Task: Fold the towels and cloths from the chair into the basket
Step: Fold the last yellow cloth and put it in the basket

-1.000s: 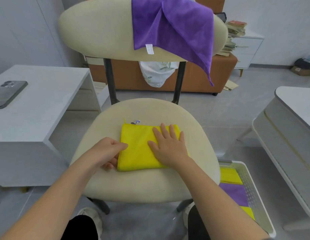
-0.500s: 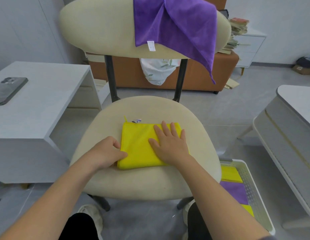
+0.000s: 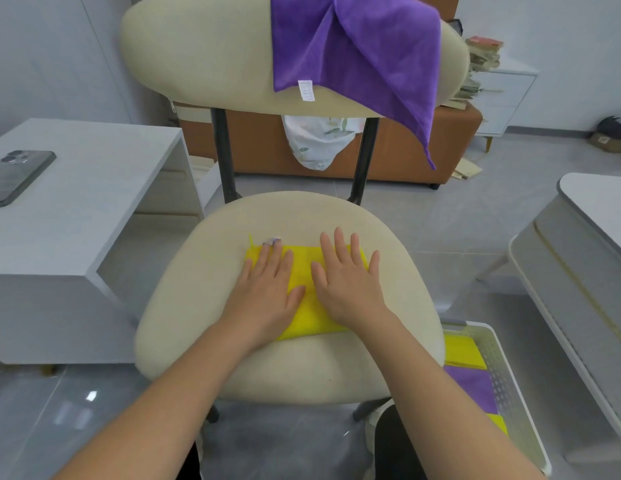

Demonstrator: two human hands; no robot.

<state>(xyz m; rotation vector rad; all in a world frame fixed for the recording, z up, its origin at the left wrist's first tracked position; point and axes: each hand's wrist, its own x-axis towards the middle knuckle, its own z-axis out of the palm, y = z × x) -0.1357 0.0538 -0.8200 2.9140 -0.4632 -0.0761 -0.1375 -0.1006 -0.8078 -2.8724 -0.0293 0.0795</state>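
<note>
A folded yellow cloth (image 3: 304, 271) lies flat on the beige seat of the chair (image 3: 205, 271). My left hand (image 3: 267, 289) and my right hand (image 3: 347, 285) both press down on it side by side, palms flat and fingers straight. A purple towel (image 3: 357, 53) hangs unfolded over the right half of the chair's backrest. The white perforated basket (image 3: 510, 393) stands on the floor at the lower right, partly under the seat, with folded yellow and purple cloths inside.
A white side table (image 3: 94, 188) with a phone (image 3: 18, 174) on it stands to the left. A grey-white table (image 3: 586, 244) is to the right. A brown sofa (image 3: 399, 150) with a floral bag sits behind the chair.
My left hand has moved from the cloth's left edge, where its fingers were curled, onto the top of the cloth and now lies flat. My right hand has shifted slightly to the right.
</note>
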